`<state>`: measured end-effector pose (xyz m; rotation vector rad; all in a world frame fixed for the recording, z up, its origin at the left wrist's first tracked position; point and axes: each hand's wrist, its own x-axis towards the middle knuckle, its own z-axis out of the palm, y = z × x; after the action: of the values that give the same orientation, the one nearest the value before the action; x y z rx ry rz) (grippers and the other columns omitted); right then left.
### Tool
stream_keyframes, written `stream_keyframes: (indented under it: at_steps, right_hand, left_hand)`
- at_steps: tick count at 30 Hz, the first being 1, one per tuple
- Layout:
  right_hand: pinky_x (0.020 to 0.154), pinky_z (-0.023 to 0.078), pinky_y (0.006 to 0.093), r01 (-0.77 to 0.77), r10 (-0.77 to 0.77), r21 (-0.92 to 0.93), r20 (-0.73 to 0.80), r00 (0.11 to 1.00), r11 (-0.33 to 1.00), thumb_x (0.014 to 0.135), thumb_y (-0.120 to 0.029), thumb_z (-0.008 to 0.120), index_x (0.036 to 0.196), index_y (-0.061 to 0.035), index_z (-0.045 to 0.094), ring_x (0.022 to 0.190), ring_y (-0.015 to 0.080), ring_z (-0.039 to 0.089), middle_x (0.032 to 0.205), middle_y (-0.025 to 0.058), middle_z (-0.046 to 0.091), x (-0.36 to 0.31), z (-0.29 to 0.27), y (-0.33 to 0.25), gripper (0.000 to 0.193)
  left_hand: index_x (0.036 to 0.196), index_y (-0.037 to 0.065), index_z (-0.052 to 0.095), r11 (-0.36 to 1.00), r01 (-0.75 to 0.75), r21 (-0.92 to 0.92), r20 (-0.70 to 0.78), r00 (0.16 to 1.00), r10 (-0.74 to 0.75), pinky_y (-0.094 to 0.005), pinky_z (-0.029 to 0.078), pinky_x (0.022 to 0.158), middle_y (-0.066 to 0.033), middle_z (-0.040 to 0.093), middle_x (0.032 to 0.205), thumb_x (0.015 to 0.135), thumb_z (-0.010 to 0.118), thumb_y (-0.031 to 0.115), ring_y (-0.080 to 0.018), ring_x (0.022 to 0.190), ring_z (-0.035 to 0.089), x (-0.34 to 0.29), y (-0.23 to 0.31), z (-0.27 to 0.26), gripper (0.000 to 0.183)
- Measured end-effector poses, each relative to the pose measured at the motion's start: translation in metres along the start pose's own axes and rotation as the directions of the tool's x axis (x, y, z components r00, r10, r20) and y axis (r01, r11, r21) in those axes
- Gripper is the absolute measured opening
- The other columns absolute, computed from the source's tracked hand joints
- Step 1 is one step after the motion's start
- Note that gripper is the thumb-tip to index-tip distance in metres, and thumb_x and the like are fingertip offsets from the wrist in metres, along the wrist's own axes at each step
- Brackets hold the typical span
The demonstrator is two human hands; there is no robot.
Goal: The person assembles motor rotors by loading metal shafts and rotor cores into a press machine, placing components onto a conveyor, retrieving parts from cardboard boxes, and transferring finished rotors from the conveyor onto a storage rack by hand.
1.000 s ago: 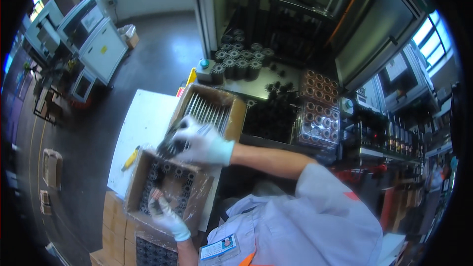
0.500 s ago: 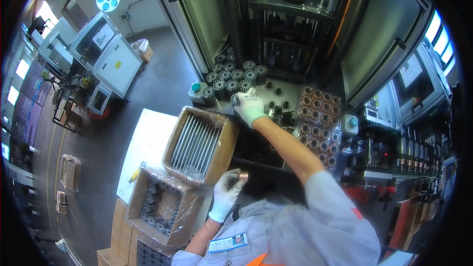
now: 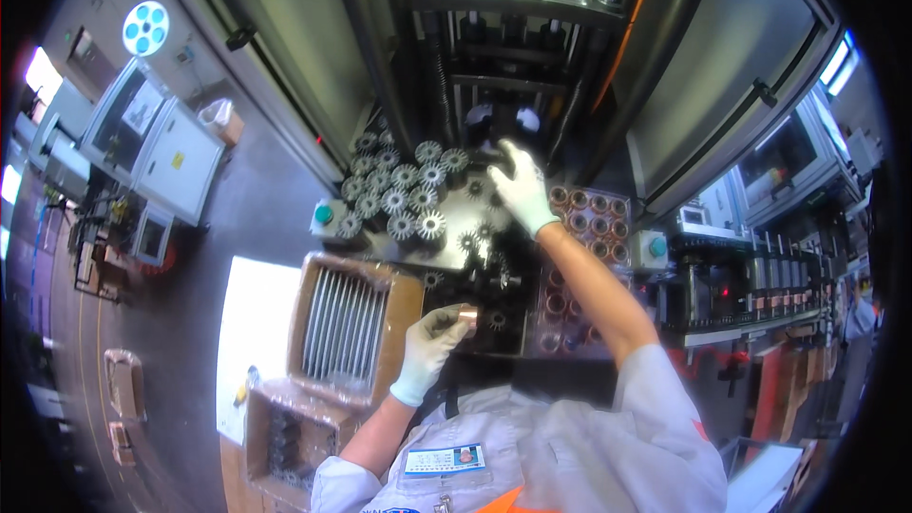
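My left hand (image 3: 424,351), in a white glove, is closed on a small copper-coloured sleeve (image 3: 469,319) in front of my chest. My right hand (image 3: 522,188), also gloved, reaches out to the front of the press (image 3: 518,2). Its fingers are stretched apart, and I see nothing in them. Left of it, a cluster of toothed metal cores (image 3: 394,199) stands on the press table (image 3: 456,212). A few dark toothed parts (image 3: 468,241) lie nearer to me. Beyond my right forearm is a clear tray of copper rings (image 3: 599,225), partly covered by the arm.
At my left stands a carton of metal rods (image 3: 344,331), with another plastic-lined carton (image 3: 285,437) nearer. Green buttons on boxes (image 3: 324,215) flank the press table on both sides. A machine with a row of cylinders (image 3: 760,290) stands at the right. Cabinet doors (image 3: 275,66) frame the press.
My right hand has left the toothed cores and moved right and farther in, its fingers now spread. The left hand still holds the copper sleeve, slightly farther forward. The view has shifted.
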<state>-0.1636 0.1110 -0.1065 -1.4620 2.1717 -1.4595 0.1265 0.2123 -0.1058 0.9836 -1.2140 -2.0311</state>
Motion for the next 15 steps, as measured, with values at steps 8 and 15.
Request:
stream_keyframes:
  at_steps: [8, 15]
  right_hand:
    - [0.108, 0.043, 0.0425, -0.26, 0.263, 0.041, -0.154, 0.952, 0.965, 0.075, -0.03, 0.084, 0.151, -0.0014, 0.034, 0.131, 0.0409, 0.051, 0.142, 0.0277, 0.051, 0.089, 0.026, 0.027, 0.096]
    - [0.094, 0.053, 0.0371, -0.308, 0.266, -0.086, -0.326, 0.907, 0.947, 0.074, -0.026, 0.083, 0.128, 0.0038, 0.055, 0.108, 0.0311, 0.067, 0.116, 0.0206, 0.068, 0.123, 0.052, 0.057, 0.068]
  left_hand:
    - [0.114, -0.005, 0.066, 0.997, 0.027, -0.07, 0.106, 0.994, -0.02, -0.0344, 0.057, 0.092, -0.0103, 0.069, 0.111, 0.093, 0.072, 0.009, -0.0161, 0.096, 0.068, 0.047, 0.037, -0.037, 0.026]
    - [0.112, -0.004, 0.068, 0.981, -0.006, 0.195, 0.038, 0.999, -0.002, -0.0273, 0.05, 0.09, -0.0124, 0.068, 0.118, 0.094, 0.074, 0.026, -0.0154, 0.102, 0.065, 0.079, 0.056, -0.051, 0.035]
